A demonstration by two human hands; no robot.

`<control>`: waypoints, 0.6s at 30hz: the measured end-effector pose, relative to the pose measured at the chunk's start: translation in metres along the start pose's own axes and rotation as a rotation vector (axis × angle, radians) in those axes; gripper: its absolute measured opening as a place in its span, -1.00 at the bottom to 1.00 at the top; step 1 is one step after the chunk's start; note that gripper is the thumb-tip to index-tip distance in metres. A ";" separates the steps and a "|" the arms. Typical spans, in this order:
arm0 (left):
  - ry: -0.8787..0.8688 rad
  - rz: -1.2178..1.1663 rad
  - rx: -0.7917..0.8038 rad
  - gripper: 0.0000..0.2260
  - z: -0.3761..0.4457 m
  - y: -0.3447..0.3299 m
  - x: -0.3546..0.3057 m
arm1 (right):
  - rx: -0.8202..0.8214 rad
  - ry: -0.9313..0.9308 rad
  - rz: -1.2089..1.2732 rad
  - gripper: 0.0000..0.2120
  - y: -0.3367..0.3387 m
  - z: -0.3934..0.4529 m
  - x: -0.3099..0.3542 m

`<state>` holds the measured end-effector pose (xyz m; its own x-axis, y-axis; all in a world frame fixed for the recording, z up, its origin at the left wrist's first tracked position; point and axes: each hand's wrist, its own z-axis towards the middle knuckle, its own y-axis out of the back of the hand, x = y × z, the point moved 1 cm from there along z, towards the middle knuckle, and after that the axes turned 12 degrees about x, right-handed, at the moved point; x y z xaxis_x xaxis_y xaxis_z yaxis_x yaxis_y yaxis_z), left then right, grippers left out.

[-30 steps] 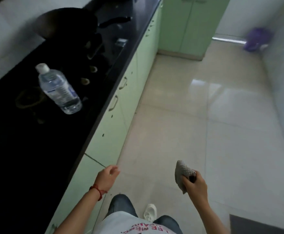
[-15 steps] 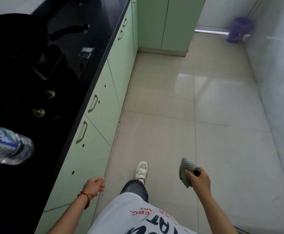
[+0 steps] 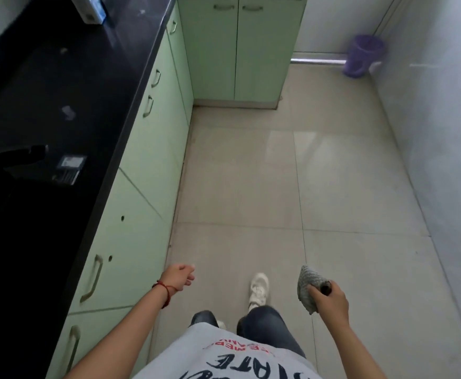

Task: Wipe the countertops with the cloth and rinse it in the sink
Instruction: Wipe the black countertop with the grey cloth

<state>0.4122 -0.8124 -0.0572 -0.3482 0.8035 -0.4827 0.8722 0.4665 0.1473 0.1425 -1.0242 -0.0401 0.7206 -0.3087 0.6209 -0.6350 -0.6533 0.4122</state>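
Observation:
My right hand (image 3: 330, 299) hangs over the floor at the lower right and grips a bunched grey cloth (image 3: 307, 285), which sticks out above and left of the fist. My left hand (image 3: 178, 277) is loosely curled and holds nothing; it hovers beside the green cabinet fronts, with a red string around the wrist. The black countertop (image 3: 59, 86) runs along the left side of the view, well above and left of both hands. No sink is visible.
A dark pan handle (image 3: 18, 155) and a small dark packet (image 3: 69, 168) lie on the counter; a white-and-blue box (image 3: 92, 9) sits at its far end. Green cabinets (image 3: 147, 165) line the left and far wall. A purple bin (image 3: 362, 56) stands in the far right corner.
I have walked forward along the counter: the water bottle and pan slid out of view at the left, the far cabinets came closer. The right hand still holds the cloth.

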 end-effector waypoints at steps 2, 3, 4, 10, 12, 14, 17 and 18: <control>-0.044 0.005 -0.009 -0.78 0.026 0.000 -0.048 | 0.006 -0.006 -0.003 -0.90 0.011 0.034 0.019; -0.061 0.004 -0.015 -0.76 0.037 0.000 -0.070 | 0.009 -0.008 0.000 -0.88 0.018 0.050 0.031; -0.071 -0.003 -0.025 -0.75 0.048 0.002 -0.091 | 0.012 -0.011 0.002 -0.87 0.025 0.068 0.044; -0.029 -0.089 -0.078 -0.74 0.093 0.007 -0.176 | 0.039 -0.001 0.002 -0.92 0.064 0.161 0.136; 0.006 -0.105 -0.092 -0.74 0.106 0.012 -0.196 | 0.059 0.032 -0.024 -0.94 0.068 0.189 0.174; 0.039 -0.139 -0.109 -0.74 0.121 0.020 -0.210 | 0.094 0.064 -0.036 -0.92 0.069 0.217 0.213; 0.096 -0.196 -0.136 -0.77 0.148 0.041 -0.232 | 0.118 0.100 -0.081 -0.89 0.064 0.268 0.268; 0.111 -0.207 -0.146 -0.79 0.159 0.049 -0.241 | 0.127 0.111 -0.091 -0.89 0.061 0.286 0.285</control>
<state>0.5935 -1.0417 -0.0714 -0.5565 0.7173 -0.4191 0.7227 0.6669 0.1818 0.3894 -1.3498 -0.0287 0.7338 -0.1708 0.6575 -0.5234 -0.7591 0.3870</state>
